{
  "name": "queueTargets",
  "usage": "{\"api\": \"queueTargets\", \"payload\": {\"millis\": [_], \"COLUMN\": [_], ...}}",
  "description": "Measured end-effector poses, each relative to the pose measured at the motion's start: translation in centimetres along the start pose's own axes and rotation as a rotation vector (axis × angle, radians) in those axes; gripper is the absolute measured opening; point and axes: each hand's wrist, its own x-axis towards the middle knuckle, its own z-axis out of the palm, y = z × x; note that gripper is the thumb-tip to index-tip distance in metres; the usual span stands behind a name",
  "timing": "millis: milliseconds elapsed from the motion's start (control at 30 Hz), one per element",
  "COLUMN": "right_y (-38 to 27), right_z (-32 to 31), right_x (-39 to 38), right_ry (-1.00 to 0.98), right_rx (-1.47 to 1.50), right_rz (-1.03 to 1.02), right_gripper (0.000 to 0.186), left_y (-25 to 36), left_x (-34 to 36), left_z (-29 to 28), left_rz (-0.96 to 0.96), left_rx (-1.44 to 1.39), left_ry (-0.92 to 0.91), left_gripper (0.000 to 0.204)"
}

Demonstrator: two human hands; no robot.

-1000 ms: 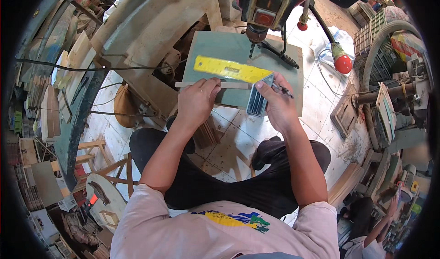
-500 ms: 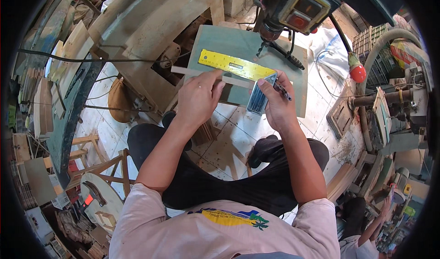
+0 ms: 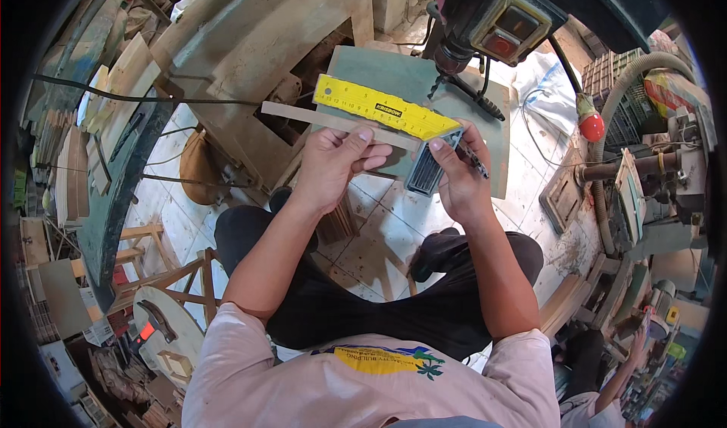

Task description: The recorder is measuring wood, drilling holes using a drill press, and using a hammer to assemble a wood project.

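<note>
Between thumb and fingers my left hand (image 3: 333, 163) pinches a thin wooden strip (image 3: 291, 114), the thumb lying on top. The strip runs beside the yellow ruled blade of a try square (image 3: 360, 108), its right end close to the square's dark handle. My right hand (image 3: 463, 182) is closed on that handle, thumb pressed on it near the corner. A slim pen (image 3: 478, 167) also sticks out among the right fingers. Both tools are held above a grey-green board (image 3: 379, 59), and the right fingertips are partly hidden.
A drill press chuck with its bit (image 3: 441, 76) hangs just beyond the square. A switch box (image 3: 509, 25) sits above it. A dark cable (image 3: 189, 100) crosses at the left. A hammer (image 3: 157, 322) rests on a stool at lower left. Another person's arm (image 3: 625, 371) shows at lower right.
My left hand has turned over from fingers pointing at the strip to a pinch on it. The strip's free end and the square's blade have shifted left.
</note>
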Motion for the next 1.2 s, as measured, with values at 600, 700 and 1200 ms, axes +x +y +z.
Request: {"api": "queueTargets", "payload": {"millis": [600,700,1200], "right_y": [-1.1,-1.2,-0.8], "right_z": [0.8,0.7,-0.2], "right_x": [-0.4,-0.4,0.1], "right_ry": [-0.067,-0.075,0.125], "right_rx": [-0.031,-0.027,-0.623], "right_rz": [-0.060,-0.071,-0.382], "right_gripper": [0.023,0.023,0.032], "left_y": [-0.6,-0.7,-0.8], "left_x": [-0.1,-0.1,-0.2], "left_z": [0.2,0.4,0.9], "left_rz": [0.044,0.043,0.121], "left_rx": [-0.152,-0.157,-0.135], "left_ry": [-0.048,-0.042,0.009], "left_gripper": [0.023,0.022,0.019]}}
